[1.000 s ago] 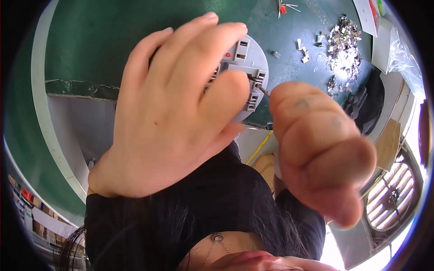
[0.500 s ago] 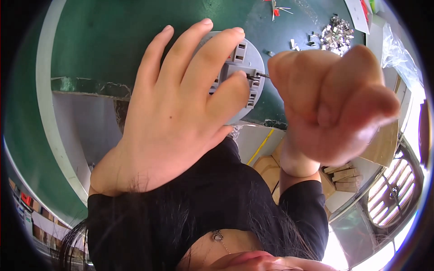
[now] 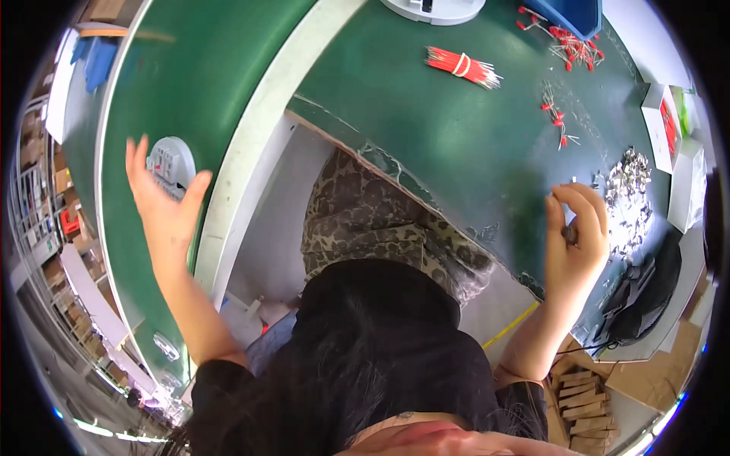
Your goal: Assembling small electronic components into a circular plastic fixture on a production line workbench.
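Note:
My left hand (image 3: pixel 165 209) reaches over the green belt at the left, with fingers and thumb spread apart. Between them, on the belt, lies a round grey plastic housing (image 3: pixel 176 158) with small raised blocks and a bit of red on it. I cannot tell whether the fingers still touch its rim. My right hand (image 3: pixel 582 243) is over the green table at the right, beside a pile of small shiny metal pieces (image 3: pixel 631 201). Its fingers are curled in, and a small dark object (image 3: pixel 569 234) shows between them, too little visible to name.
A bundle of red wires (image 3: pixel 462 67) lies tied on the table, with loose red-tipped leads (image 3: pixel 560 118) farther right. Beyond are a blue bin (image 3: pixel 572 14) and another grey housing (image 3: pixel 437 11). A pale raised rail (image 3: pixel 262 114) separates table and belt. Black cloth-like material (image 3: pixel 646 300) lies at right.
My left hand has moved from above a grey housing on the table to the belt at the left. My right hand has drawn away from the housing and dropped lower, still curled. The view has swung left.

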### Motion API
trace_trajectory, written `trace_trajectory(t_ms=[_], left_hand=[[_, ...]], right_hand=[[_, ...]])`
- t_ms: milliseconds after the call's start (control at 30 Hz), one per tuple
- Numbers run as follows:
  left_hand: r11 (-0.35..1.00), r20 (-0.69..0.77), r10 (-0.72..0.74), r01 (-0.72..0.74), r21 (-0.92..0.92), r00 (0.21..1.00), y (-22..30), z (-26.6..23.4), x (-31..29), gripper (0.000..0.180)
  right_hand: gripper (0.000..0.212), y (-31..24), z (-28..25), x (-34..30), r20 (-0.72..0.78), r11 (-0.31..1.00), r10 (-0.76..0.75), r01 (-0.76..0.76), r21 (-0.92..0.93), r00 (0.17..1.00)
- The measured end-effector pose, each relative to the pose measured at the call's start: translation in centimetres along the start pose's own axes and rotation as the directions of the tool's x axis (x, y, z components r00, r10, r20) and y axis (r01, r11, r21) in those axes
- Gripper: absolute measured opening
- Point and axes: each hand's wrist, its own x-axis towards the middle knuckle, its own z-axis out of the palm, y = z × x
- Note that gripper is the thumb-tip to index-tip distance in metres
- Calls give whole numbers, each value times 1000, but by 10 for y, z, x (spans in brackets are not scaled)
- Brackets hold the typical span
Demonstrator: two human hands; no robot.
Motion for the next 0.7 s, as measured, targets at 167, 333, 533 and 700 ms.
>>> trace_trajectory(t_ms=[167, 333, 533, 700], left_hand=[[835, 93, 486, -430, -344, 869, 145, 29, 110, 93], [611, -218, 680, -706, -359, 700, 214, 73, 170, 24], [566, 154, 817, -726, -390, 555, 228, 43, 105, 92], [512, 252, 858, -711, -483, 447, 256, 48, 69, 78]], right_hand=[[20, -14, -9, 3, 61, 989, 27, -35, 143, 998], [25, -15, -12, -15, -30, 986, 65, -60, 154, 997], [33, 18, -27, -37, -161, 997, 0, 12, 73, 987], [37, 29, -30, -27, -110, 996, -60, 67, 61, 992]])
